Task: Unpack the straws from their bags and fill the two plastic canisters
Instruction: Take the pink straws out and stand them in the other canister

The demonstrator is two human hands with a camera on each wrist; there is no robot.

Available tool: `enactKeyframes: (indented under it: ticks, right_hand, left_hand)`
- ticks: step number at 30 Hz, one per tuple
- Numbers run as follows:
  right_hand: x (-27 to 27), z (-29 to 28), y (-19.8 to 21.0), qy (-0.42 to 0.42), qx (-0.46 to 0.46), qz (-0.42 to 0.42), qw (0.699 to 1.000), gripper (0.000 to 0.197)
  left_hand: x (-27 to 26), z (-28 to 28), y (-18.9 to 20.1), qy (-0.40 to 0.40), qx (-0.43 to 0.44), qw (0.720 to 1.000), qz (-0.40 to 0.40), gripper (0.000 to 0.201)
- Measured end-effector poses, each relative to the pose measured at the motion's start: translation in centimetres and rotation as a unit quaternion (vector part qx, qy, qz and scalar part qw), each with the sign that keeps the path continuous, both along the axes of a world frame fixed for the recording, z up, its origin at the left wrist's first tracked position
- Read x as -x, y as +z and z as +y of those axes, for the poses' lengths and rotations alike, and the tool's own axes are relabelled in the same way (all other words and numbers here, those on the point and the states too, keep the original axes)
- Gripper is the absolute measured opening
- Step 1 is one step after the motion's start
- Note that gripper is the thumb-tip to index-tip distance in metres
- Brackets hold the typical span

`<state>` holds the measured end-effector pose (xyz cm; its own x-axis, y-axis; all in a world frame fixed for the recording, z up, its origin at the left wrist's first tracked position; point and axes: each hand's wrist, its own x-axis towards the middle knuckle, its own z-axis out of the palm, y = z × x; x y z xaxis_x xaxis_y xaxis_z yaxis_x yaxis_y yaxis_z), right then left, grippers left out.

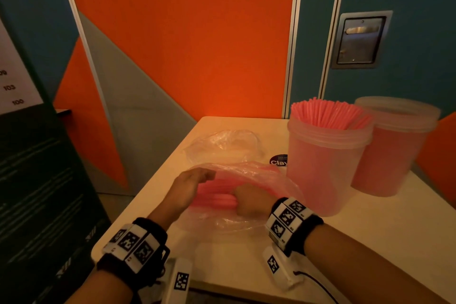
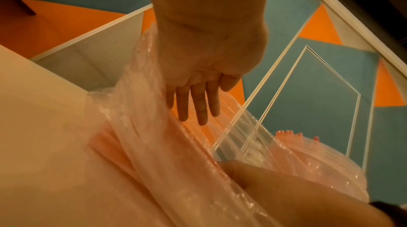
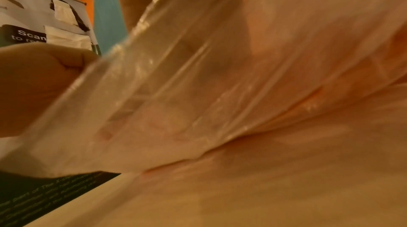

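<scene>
Both wrists hover over the desk (image 1: 246,254). Her left hand (image 1: 190,186) pinches the bag (image 1: 246,217) mouth open so the right hand (image 1: 249,201), inside, can curl around pink straws (image 1: 217,196). Beyond stand two canisters (image 1: 325,155), the nearer already stuffed.

Pink straws (image 1: 328,113), clear bag (image 1: 246,219), orange-teal-grey wall (image 1: 187,32), checkered wristbands (image 1: 133,244).

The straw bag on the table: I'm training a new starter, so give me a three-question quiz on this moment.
1. True or false: the near canister holds pink straws.
2. Which hand reaches inside the straw bag: A left hand, B right hand?
3. Fill in: an empty clear bag lies ___ the straw bag.

Key: 1 true; 2 B; 3 behind.
</scene>
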<state>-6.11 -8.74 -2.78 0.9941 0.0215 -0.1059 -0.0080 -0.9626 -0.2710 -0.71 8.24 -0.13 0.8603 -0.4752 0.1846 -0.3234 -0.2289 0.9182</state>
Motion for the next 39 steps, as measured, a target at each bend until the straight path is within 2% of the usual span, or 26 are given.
enactKeyframes:
  ticks: [4,7,9,11,13,15,17,20,24,29,30,32,35,37,39]
  right_hand:
    - [1.4,-0.3,0.8,0.085,-0.152,-0.034,0.984,0.052]
    - [1.9,-1.0,1.5,0.067,-0.133,-0.039,0.988,0.039]
    - [1.9,-1.7,1.9,0.053,-0.118,-0.05,0.99,0.035]
    - [2.4,-2.0,2.7,0.048,-0.156,-0.052,0.985,0.032]
    - [3.2,-2.3,3.6,0.048,-0.241,-0.061,0.967,0.024]
    - [4.2,-2.3,4.8,0.046,-0.344,-0.097,0.933,0.02]
    - [5.2,-2.2,6.0,0.027,-0.447,-0.141,0.883,0.016]
    - [6.5,-2.5,7.5,-0.007,-0.571,-0.229,0.789,0.018]
    - [8.3,-3.3,7.7,-0.061,-0.638,-0.294,0.709,0.02]
    - [10.4,-4.0,5.6,-0.164,-0.727,-0.327,0.582,0.017]
    - [10.8,-4.0,5.3,-0.177,-0.735,-0.332,0.564,0.018]
    - [11.2,-3.8,4.7,-0.188,-0.739,-0.335,0.554,0.021]
    - [11.2,-3.4,3.9,-0.199,-0.733,-0.307,0.573,0.017]
    - [10.9,-3.1,3.4,-0.201,-0.731,-0.286,0.586,0.015]
    - [10.5,-2.8,2.9,-0.203,-0.729,-0.271,0.595,0.014]
  left_hand:
    - [-0.1,0.2,0.0,0.002,0.029,1.0,0.003,0.051]
    - [-0.8,0.5,-0.4,0.044,0.022,0.999,-0.017,0.065]
    - [-1.4,0.9,-0.6,0.068,0.016,0.997,0.013,0.067]
    - [-1.6,1.1,-1.0,0.064,0.05,0.995,0.055,0.063]
    - [-1.2,1.1,-1.1,0.067,0.037,0.997,0.032,0.047]
    - [-0.4,0.5,-1.2,0.057,-0.051,0.995,-0.059,0.023]
    - [0.4,-0.5,-1.5,0.024,-0.145,0.981,-0.126,0.02]
    - [1.4,-2.5,-1.6,-0.013,-0.222,0.963,-0.156,0.018]
    - [2.1,-5.5,-1.6,-0.034,-0.267,0.948,-0.17,0.026]
    - [2.8,-8.8,-2.4,-0.08,-0.393,0.892,-0.209,0.035]
    - [2.8,-9.3,-2.6,-0.09,-0.409,0.883,-0.213,0.037]
    - [2.6,-10.1,-3.1,-0.102,-0.438,0.871,-0.197,0.046]
    - [2.4,-10.9,-3.8,-0.1,-0.478,0.856,-0.171,0.06]
    - [2.3,-11.3,-4.0,-0.096,-0.504,0.835,-0.199,0.054]
    - [2.0,-11.4,-4.1,-0.096,-0.512,0.826,-0.215,0.043]
